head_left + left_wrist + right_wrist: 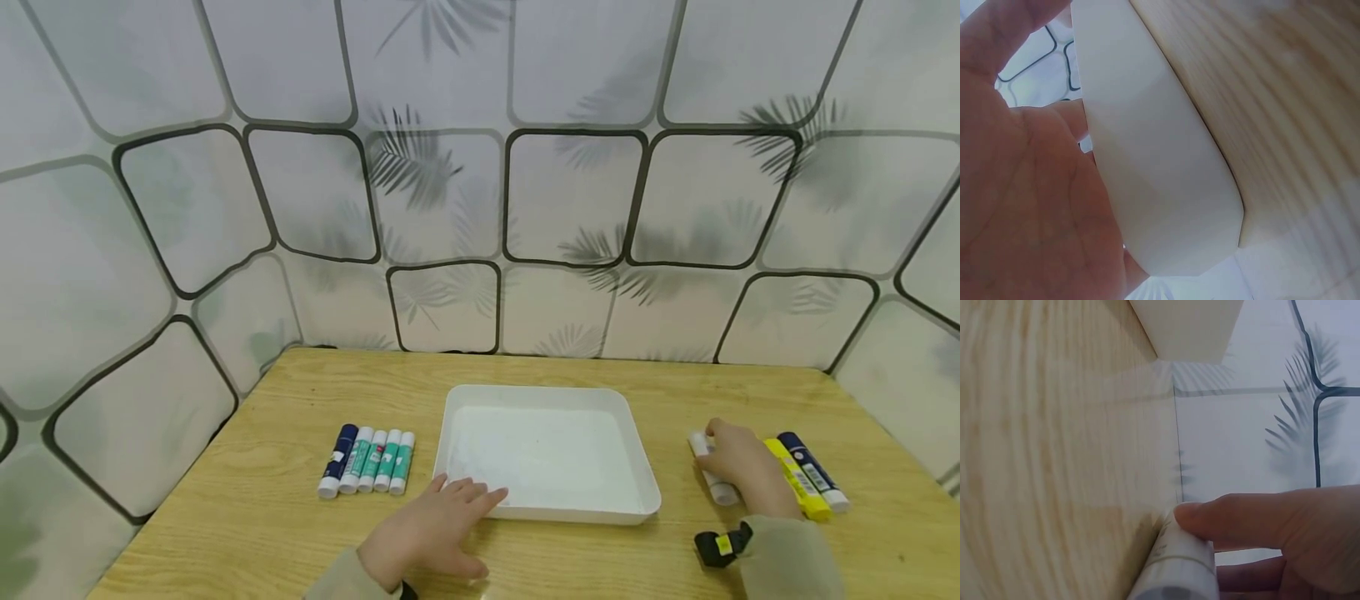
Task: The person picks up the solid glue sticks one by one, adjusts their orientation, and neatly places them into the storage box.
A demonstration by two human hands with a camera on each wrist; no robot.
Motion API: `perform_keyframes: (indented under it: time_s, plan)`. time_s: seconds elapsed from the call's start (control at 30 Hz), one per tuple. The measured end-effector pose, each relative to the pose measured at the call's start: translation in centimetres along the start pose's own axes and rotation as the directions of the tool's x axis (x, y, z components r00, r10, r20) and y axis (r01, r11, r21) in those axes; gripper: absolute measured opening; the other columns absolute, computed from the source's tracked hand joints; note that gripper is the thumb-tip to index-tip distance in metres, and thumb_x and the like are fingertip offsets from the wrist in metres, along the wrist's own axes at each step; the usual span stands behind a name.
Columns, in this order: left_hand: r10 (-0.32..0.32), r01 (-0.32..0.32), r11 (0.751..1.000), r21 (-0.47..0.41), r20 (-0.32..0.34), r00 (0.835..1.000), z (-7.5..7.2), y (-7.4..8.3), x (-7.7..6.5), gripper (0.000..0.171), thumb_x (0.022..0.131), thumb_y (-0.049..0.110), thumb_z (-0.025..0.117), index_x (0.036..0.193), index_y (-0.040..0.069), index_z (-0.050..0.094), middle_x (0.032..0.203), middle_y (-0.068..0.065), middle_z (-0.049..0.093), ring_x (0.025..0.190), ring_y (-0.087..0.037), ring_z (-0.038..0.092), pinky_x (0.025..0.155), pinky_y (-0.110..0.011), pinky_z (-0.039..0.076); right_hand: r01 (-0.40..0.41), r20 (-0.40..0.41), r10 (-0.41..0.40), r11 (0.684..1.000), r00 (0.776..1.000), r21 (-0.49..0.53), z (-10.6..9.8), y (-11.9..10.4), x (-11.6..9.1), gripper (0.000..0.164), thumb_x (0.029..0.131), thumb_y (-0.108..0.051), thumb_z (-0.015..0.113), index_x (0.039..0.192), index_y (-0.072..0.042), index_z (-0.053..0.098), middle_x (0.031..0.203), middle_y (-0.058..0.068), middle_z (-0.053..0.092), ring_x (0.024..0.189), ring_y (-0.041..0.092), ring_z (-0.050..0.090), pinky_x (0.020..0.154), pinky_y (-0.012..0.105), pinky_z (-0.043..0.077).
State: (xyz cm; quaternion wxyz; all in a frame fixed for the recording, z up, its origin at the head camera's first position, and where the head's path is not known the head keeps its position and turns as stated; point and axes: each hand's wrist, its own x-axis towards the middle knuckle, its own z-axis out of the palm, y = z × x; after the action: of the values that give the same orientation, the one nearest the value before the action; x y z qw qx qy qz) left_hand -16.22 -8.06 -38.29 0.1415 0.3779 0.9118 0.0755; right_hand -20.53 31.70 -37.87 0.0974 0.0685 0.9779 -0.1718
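Observation:
A shallow white tray [570,515] lies on the wooden table, in front of me. My left hand [438,527] rests over its near left rim with fingers spread; in the left wrist view the palm [1029,187] faces the tray's outer wall [1147,144]. Right of the tray, my right hand [744,467] pinches a white glue stick [720,490] lying on the table. The right wrist view shows the thumb [1235,515] on the white tube [1179,565], its other fingers partly hidden. Beside that hand lie a yellow glue stick [798,482] and a navy one [816,472].
Left of the tray, a navy-and-white glue stick [339,461] lies in a row with several green-and-white ones [384,461]. The wooden table [247,500] reaches back to a patterned cloth [570,200] that hangs behind and along both sides.

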Motion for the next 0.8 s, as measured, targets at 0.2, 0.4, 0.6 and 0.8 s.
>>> perform_keyframes:
  time_s: [0.2,0.4,0.6,0.8]
  plan:
    - [-0.003,0.003,1.0,-0.002,-0.002,1.0,-0.1,0.1,-0.1,0.078,0.074,0.048,0.065,0.138,0.022,0.03,0.133,-0.003,0.039,0.122,-0.022,0.035,0.099,-0.052,0.022,0.014,-0.006,-0.014,1.0,1.0,0.01,0.0,0.0,0.1,0.053,0.079,-0.021,0.063,0.114,0.014,0.042,0.097,0.03,0.051,0.071,0.026,0.05,0.054,0.033,0.044]
    - [-0.001,0.001,1.0,-0.017,0.006,1.0,0.0,0.0,0.0,0.078,0.074,0.048,0.065,0.138,0.023,0.03,0.134,-0.003,0.039,0.122,-0.023,0.034,0.099,-0.052,0.021,0.044,-0.021,-0.044,0.999,0.999,0.01,0.0,-0.3,-0.3,0.051,0.079,-0.02,0.063,0.113,0.013,0.043,0.096,0.029,0.053,0.071,0.025,0.05,0.054,0.034,0.044]
    - [0.009,-0.009,1.0,-0.014,0.006,1.0,0.0,-0.1,0.0,0.078,0.074,0.048,0.065,0.139,0.022,0.029,0.134,-0.004,0.039,0.122,-0.023,0.034,0.098,-0.052,0.022,0.084,-0.078,-0.082,0.996,0.994,0.012,-0.8,-1.6,-0.9,0.053,0.08,-0.021,0.062,0.116,0.012,0.041,0.096,0.028,0.054,0.073,0.026,0.051,0.056,0.037,0.044]
    - [0.013,-0.013,1.0,-0.02,0.005,1.0,0.1,-0.1,0.1,0.077,0.075,0.048,0.064,0.139,0.022,0.029,0.134,-0.004,0.039,0.122,-0.023,0.034,0.098,-0.053,0.022,0.163,-0.145,-0.16,0.987,0.976,0.011,-1.5,-3.5,-1.8,0.055,0.079,-0.02,0.063,0.118,0.012,0.04,0.084,0.021,0.058,0.065,0.02,0.054,0.051,0.032,0.044]
